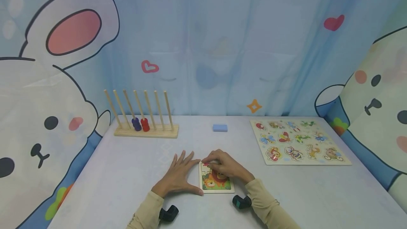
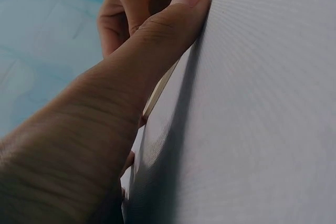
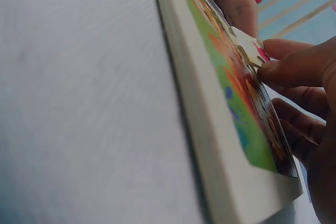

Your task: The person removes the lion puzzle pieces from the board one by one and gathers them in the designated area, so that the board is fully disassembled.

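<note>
A small framed jigsaw puzzle (image 1: 217, 185) with a lion and a smaller animal on green lies at the table's middle. My left hand (image 1: 179, 176) is spread flat beside it, thumb and index fingertip at its left edge. In the left wrist view, the thumb (image 2: 189, 3) presses along the frame's side. With thumb and index finger, my right hand (image 1: 224, 165) pinches a puzzle piece (image 3: 251, 48), pale with a pink patch, tilted up at the picture's upper left. The right hand covers the picture's upper part in the head view.
Behind, to the left, stands a wooden peg rack (image 1: 146, 134) with blue and red beads on two pegs. A blue block (image 1: 220, 128) lies at the back, and a white animal peg board (image 1: 302, 147) at the right. A patterned curtain (image 1: 219, 45) hangs behind the table.
</note>
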A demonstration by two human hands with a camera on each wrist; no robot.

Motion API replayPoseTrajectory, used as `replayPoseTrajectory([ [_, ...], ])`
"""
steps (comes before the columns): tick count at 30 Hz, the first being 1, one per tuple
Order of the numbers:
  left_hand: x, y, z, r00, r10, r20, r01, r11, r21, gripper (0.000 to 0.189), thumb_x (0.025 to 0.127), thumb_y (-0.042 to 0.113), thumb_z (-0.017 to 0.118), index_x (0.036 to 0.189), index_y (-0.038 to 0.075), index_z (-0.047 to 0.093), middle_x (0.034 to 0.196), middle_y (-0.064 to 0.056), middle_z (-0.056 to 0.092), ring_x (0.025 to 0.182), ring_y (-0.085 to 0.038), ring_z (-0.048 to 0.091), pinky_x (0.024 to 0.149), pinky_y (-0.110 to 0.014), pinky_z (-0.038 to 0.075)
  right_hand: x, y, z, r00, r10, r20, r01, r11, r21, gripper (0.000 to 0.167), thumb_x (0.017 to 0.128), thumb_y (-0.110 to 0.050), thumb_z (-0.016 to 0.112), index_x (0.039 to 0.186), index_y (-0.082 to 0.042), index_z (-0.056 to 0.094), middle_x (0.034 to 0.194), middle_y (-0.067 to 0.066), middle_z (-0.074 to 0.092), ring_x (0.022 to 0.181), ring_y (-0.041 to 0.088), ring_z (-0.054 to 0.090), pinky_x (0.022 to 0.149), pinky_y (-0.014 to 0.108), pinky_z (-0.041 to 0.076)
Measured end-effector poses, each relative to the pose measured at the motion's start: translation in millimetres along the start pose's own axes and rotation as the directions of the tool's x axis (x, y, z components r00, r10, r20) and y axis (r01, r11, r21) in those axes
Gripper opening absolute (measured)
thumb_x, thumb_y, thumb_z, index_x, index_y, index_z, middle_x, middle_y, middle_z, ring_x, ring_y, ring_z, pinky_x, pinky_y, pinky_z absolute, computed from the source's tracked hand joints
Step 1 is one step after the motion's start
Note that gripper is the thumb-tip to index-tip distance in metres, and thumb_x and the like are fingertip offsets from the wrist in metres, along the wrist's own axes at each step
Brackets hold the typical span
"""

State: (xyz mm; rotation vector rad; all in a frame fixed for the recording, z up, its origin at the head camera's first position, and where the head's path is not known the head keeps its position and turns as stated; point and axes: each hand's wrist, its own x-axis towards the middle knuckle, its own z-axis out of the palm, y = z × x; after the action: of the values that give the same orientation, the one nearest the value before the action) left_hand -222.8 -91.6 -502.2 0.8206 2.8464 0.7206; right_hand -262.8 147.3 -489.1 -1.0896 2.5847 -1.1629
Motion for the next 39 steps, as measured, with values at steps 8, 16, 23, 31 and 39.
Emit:
replayPoseTrajectory([
  [8,0.0,-1.4,1.8,1.000,0.017,-0.006,-0.017,1.000,0.000,0.107,0.059,0.074,0.074,0.147,0.023,0.039,0.160,-0.009,0.018,0.147,-0.037,0.003,0.116,-0.059,-0.002,-0.8,0.9,0.8,0.999,0.038,-0.014,-0.038,0.999,-0.011,0.021,0.091,-0.011,0.064,0.109,-0.016,0.073,0.101,-0.009,0.069,0.099,0.012,0.054,0.092,0.037,0.043],
  [16,0.1,0.6,0.4,1.000,-0.002,-0.001,0.002,1.000,0.008,0.106,0.059,0.073,0.075,0.147,0.025,0.039,0.160,-0.007,0.017,0.147,-0.035,0.001,0.117,-0.057,-0.003,0.4,-0.6,-2.1,1.000,0.009,-0.009,-0.009,0.999,-0.030,0.020,0.090,-0.010,0.065,0.107,-0.015,0.074,0.098,-0.009,0.069,0.097,0.011,0.055,0.090,0.035,0.044],
  [23,0.5,0.7,0.1,1.000,0.005,-0.010,-0.005,1.000,0.015,0.106,0.059,0.074,0.074,0.146,0.025,0.039,0.160,-0.008,0.018,0.147,-0.037,0.002,0.116,-0.058,-0.002,1.2,-1.8,-1.7,1.000,-0.008,-0.018,0.007,0.998,-0.061,0.018,0.091,-0.013,0.065,0.106,-0.015,0.074,0.097,-0.009,0.069,0.094,0.010,0.055,0.087,0.033,0.044],
  [31,0.3,1.0,-0.4,1.000,0.006,-0.004,-0.006,1.000,0.022,0.106,0.060,0.074,0.073,0.146,0.023,0.040,0.159,-0.009,0.019,0.146,-0.038,0.003,0.115,-0.060,-0.001,1.7,-0.9,-0.7,0.999,-0.011,-0.035,0.007,0.996,-0.090,0.017,0.091,-0.013,0.065,0.105,-0.015,0.074,0.100,-0.008,0.071,0.096,0.010,0.057,0.088,0.034,0.046],
  [39,0.6,0.2,-1.3,1.000,-0.006,0.005,0.006,1.000,0.028,0.107,0.059,0.076,0.072,0.146,0.023,0.040,0.159,-0.007,0.019,0.146,-0.038,0.002,0.115,-0.061,-0.002,-4.6,5.9,-6.2,0.996,0.034,-0.088,-0.041,0.996,-0.074,0.016,0.091,-0.018,0.067,0.105,-0.017,0.074,0.098,-0.012,0.070,0.096,0.009,0.060,0.089,0.035,0.048],
])
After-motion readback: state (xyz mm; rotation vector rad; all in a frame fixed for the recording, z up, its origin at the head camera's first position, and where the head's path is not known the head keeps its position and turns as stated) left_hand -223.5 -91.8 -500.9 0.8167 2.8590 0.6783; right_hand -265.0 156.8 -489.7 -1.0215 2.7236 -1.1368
